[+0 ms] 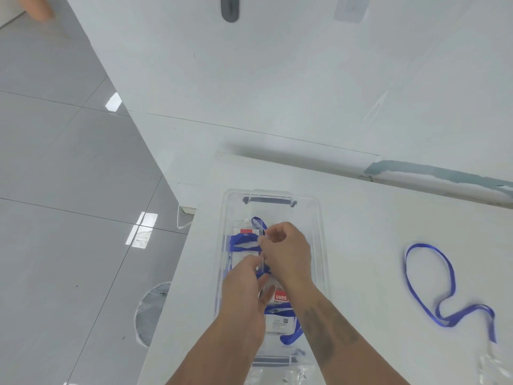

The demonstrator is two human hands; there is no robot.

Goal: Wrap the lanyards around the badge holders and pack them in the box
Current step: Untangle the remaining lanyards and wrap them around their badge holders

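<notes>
A clear plastic box with grey latches stands on the white table. Inside at the far end lies a clear badge holder with a red label, a blue lanyard wound round it. Both my hands are over the box. My right hand pinches the right edge of that holder with curled fingers. My left hand touches its near edge, fingers partly curled. A second wrapped holder with a red and white card lies at the near end, partly under my forearms. A loose blue lanyard lies on the table to the right.
The white table ends at its left edge next to the box, with grey floor tiles below. A white wall rises behind. Clear plastic wrappers lie at the near right and in front of the box.
</notes>
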